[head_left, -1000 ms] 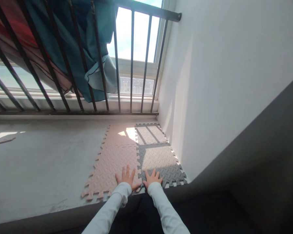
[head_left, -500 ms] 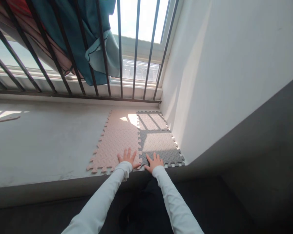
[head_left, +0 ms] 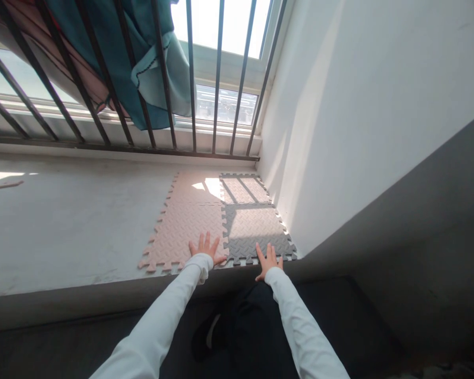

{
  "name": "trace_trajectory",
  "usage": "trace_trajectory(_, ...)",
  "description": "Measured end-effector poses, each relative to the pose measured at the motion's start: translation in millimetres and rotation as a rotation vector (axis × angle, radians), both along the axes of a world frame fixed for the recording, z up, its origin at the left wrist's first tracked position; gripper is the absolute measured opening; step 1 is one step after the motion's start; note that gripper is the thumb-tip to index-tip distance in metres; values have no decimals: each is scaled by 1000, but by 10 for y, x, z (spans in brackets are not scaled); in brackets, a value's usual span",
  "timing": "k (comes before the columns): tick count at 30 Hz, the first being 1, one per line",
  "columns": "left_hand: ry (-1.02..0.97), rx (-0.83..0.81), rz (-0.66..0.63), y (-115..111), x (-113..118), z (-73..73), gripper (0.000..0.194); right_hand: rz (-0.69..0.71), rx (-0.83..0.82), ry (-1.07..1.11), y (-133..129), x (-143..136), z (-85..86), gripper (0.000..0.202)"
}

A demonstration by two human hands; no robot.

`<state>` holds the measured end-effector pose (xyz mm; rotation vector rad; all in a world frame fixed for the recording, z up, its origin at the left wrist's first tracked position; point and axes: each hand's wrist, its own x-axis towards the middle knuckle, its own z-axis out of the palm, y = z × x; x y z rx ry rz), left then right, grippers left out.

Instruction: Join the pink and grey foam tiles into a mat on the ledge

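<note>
Interlocking foam mat tiles lie joined on the window ledge, against the right wall. My left hand [head_left: 205,247] is spread flat on the near pink foam tile [head_left: 193,223], close to its front edge. At the front edge of the dark grey foam tile [head_left: 256,226], my right hand [head_left: 269,260] has its fingers apart, the fingertips over the tile and the thumb beyond the edge. Behind these are a far pink foam tile [head_left: 185,187] and a sunlit far right tile [head_left: 247,189], striped by bar shadows. Neither hand grips anything.
Dark metal bars [head_left: 164,152] run along the back of the ledge [head_left: 71,221], before a window with teal and pink cloth [head_left: 154,84]. A thin stick [head_left: 3,186] lies at far left. The white wall [head_left: 363,105] bounds the right; the ledge drops to a dark floor.
My right hand has shifted right along the grey tile's front edge, away from the left hand. My left hand stays on the pink tile. The view has tilted slightly downward.
</note>
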<state>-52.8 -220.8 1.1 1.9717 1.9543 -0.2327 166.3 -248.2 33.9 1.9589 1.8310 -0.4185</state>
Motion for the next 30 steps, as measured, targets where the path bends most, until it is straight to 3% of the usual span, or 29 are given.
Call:
trace_trajectory(2,-15,10,3,-3,1,-1,77,88,72,-64,-40,131,35,86)
trace_trajectory(4,-32,31,6,-9,0,-9,75,178,145,-76,-75,234,71,80)
trace_trajectory(7,-53,58,11,-15,-1,-29,74,82,240,34,-113,260,102,81)
trace_trajectory(9,-54,70,12,-13,-1,-46,75,25,258,229,-159,189,88,80)
trace_trajectory(12,-21,61,9,1,2,-76,75,162,183,723,-307,47,11,58)
trace_trajectory(15,23,37,10,13,3,-95,74,129,169,1080,-479,-9,-86,44)
trace_trajectory(17,26,43,8,14,1,-94,74,43,185,1118,-531,21,-129,43)
trace_trajectory(21,25,48,6,8,-5,-64,73,-128,71,928,-470,126,-138,38)
trace_trajectory(25,30,25,15,7,0,-39,74,-143,45,907,-475,107,-15,37)
trace_trajectory(30,16,66,24,-7,13,-42,73,-52,97,1375,-537,-100,259,43)
